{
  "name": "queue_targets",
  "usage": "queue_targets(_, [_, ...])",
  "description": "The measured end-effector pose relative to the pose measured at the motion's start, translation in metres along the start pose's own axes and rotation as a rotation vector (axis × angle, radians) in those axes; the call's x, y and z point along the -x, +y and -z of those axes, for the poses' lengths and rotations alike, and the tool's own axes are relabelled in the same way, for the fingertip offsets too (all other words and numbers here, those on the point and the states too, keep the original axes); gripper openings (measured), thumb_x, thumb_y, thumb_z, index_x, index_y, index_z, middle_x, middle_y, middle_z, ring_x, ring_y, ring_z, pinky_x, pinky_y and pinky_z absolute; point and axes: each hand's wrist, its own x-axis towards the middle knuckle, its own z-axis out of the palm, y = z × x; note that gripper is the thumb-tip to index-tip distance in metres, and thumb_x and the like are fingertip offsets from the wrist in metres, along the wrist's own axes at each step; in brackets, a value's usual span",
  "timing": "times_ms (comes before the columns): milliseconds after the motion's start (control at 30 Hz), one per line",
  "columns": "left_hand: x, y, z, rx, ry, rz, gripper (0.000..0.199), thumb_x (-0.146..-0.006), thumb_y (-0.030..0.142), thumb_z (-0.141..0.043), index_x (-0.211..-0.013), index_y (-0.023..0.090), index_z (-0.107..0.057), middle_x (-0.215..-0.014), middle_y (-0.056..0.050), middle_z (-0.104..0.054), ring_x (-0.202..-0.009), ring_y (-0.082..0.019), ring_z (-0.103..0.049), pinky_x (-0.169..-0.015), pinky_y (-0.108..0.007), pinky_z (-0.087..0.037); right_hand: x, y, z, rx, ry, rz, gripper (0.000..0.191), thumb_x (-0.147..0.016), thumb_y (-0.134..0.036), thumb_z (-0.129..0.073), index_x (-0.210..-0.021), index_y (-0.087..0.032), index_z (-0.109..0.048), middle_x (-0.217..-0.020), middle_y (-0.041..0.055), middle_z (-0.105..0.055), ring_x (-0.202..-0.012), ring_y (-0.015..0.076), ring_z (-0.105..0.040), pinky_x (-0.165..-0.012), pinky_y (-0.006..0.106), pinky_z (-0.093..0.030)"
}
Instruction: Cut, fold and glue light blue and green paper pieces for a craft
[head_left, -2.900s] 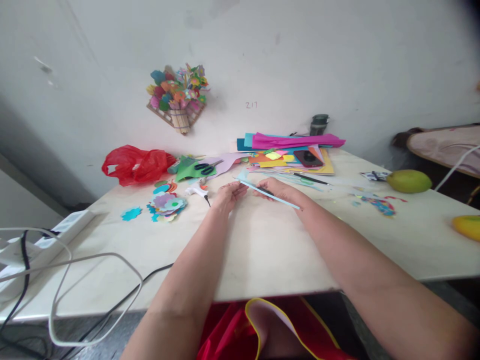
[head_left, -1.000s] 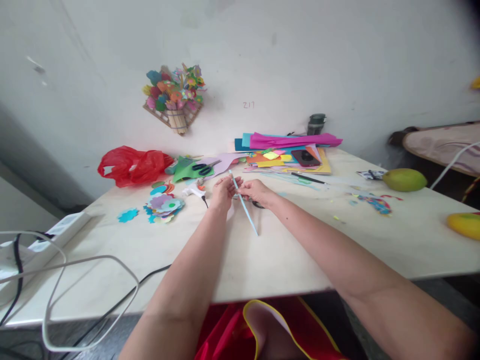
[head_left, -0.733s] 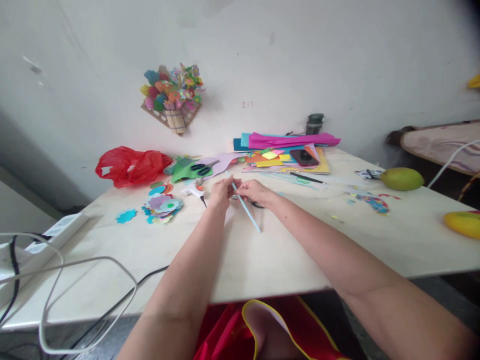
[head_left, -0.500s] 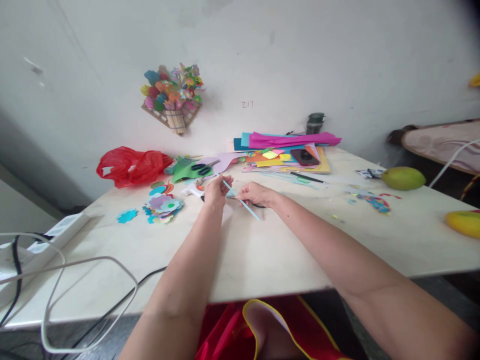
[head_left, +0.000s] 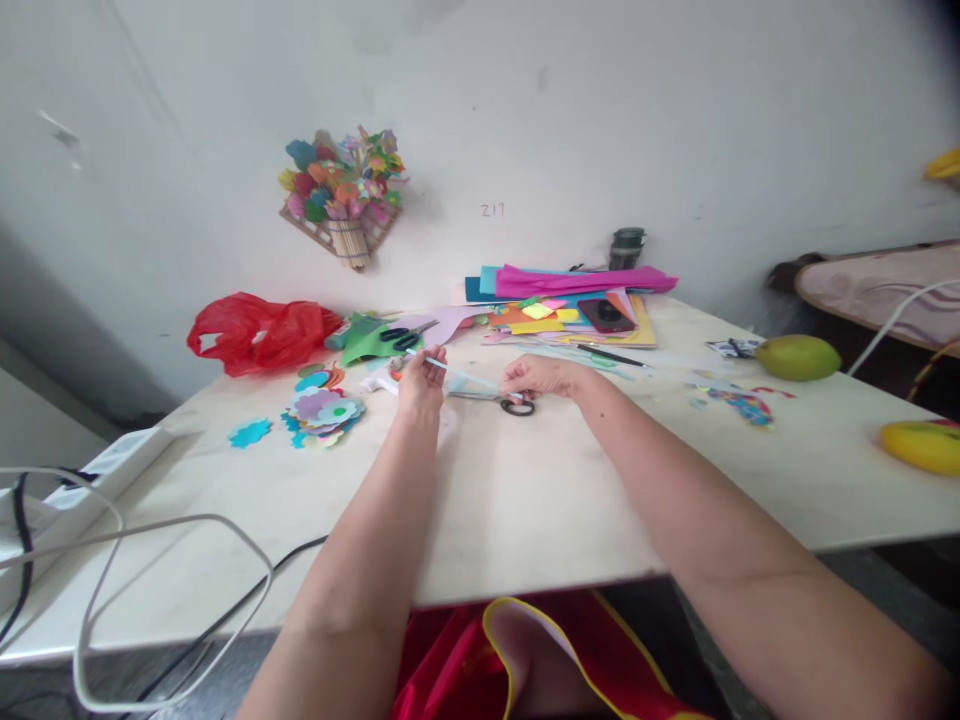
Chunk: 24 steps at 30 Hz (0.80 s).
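- Blue strip (head_left: 469,374): strung between my two hands, above the surface (head_left: 510,500); straight, sloping down from left to right in view.
- Right hand (head_left: 537,376): thumb and fingertips closed in a pinch on the strip's near end; other fingers curled in.
- Left hand (head_left: 424,378): palm turned up, fingers partly spread; strip crosses the fingers, its far end poking out past them; can't tell if they clamp it.
- Below: black-handled scissors (head_left: 505,406) on the surface, handle just under my right hand; white glue gun (head_left: 379,381) beside my left, partly hidden by it.
- Handling, my read: very light, thin, fairly stiff but creasable; probably paper or foam, so low slip; I'd take it near the ends, soft pinch; squeezing mid-length risks a kink.
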Motion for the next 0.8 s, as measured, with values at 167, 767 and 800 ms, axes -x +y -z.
queue_targets(167, [0.000, -0.002, 0.002, -0.076, -0.061, -0.025, 0.019, -0.083, 0.030, -0.050, -0.071, 0.015, -0.053, -0.075, -0.005, -0.066, -0.075, -0.013, -0.065, -0.070, -0.022, -0.050, 0.009, 0.006, 0.019, 0.077, 0.172, 0.020, 0.018, -0.068, -0.030, -0.058, -0.062, -0.014, -0.053, -0.046, -0.0055, -0.047, -0.041, 0.0035, -0.032, -0.043, 0.019, -0.023])
queue_targets(767, [0.003, -0.019, 0.012, -0.993, -0.336, -0.264, 0.021, -0.043, 0.011, -0.076, -0.054, 0.022, -0.062, -0.059, -0.001, -0.060, -0.089, -0.024, -0.057, -0.086, -0.030, -0.041, 0.027, 0.061, 0.078, 0.634, 0.749, -0.309, 0.020, -0.076, -0.024, -0.047, -0.069, -0.013, -0.063, -0.068, 0.0039, -0.065, -0.054, 0.0094, -0.051, -0.047, 0.019, -0.030])
queue_targets(800, [0.006, -0.019, 0.010, -0.984, -0.373, -0.266, 0.024, -0.040, 0.008, -0.077, -0.053, 0.023, -0.062, -0.064, -0.001, -0.061, -0.095, -0.024, -0.055, -0.090, -0.031, -0.039, 0.028, 0.061, 0.079, 0.658, 0.751, -0.322, 0.021, -0.075, -0.025, -0.047, -0.070, -0.014, -0.064, -0.068, 0.0036, -0.065, -0.056, 0.0101, -0.051, -0.047, 0.019, -0.031])
